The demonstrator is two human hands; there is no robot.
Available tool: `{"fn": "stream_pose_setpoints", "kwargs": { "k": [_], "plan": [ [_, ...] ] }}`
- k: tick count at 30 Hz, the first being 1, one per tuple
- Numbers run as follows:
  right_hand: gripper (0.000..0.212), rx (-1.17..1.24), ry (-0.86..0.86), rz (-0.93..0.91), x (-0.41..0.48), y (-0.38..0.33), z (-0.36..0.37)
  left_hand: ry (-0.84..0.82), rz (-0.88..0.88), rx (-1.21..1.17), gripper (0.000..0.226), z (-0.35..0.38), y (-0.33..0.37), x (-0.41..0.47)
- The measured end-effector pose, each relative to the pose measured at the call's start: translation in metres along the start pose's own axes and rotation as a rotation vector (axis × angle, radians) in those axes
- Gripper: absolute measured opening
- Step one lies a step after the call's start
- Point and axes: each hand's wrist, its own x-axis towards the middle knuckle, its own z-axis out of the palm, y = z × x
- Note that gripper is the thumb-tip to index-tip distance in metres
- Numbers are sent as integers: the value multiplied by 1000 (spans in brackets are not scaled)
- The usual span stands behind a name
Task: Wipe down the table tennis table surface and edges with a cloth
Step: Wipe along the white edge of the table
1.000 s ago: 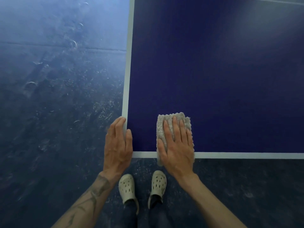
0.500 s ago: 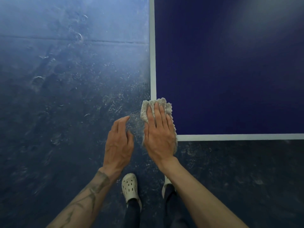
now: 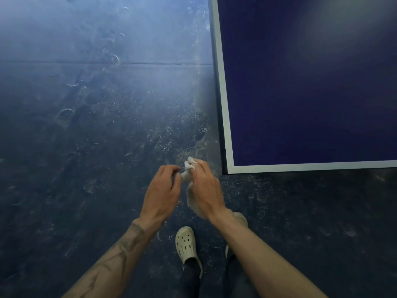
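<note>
Lifted off the table (image 3: 300, 82), right hand (image 3: 205, 188) pinches the cloth (image 3: 189, 166); left hand (image 3: 162, 190) fingers curl, hold unclear.

The corner of a dark blue table tennis table (image 3: 311, 82), bordered by a white line (image 3: 223, 104), sits just right of the fingers (image 3: 202, 165). Under them spreads a scuffed, dust-flecked blue floor (image 3: 86, 125), where two pale clogs (image 3: 185, 244) stand.

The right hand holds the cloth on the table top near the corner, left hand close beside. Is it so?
No. In the head view the right hand holds the cloth off the table, over the floor near the corner, left hand close beside.
</note>
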Motion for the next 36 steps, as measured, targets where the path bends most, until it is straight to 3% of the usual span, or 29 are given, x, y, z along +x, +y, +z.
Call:
{"fn": "stream_pose_setpoints", "kwargs": {
  "k": [3,8,13,16,20,23,25,32,36],
  "plan": [
    [39,94,-3,-5,-5,1,-14,-150,-88,-213,21,7,5,-3],
    [47,252,-29,77,-10,9,-28,-260,-68,-286,34,32,18,-9],
    [48,313,-69,126,-22,31,-29,-234,-56,-263,33,55,23,-12],
    [62,311,-134,144,-38,48,-35,-206,-65,-270,47,65,25,-19],
    [75,523,-108,266,-63,72,-49,-172,-74,-250,55,72,30,-28],
    [68,554,-136,259,-78,90,-64,-186,-42,-186,41,77,37,-32],
    [62,444,-130,233,-84,98,-73,-220,14,-108,31,81,43,-32],
    [28,53,-14,120,-98,128,-103,-349,203,135,34,96,75,-31],
    [16,58,1,83,-111,143,-125,-415,297,188,21,111,94,-28]
  ]
}}
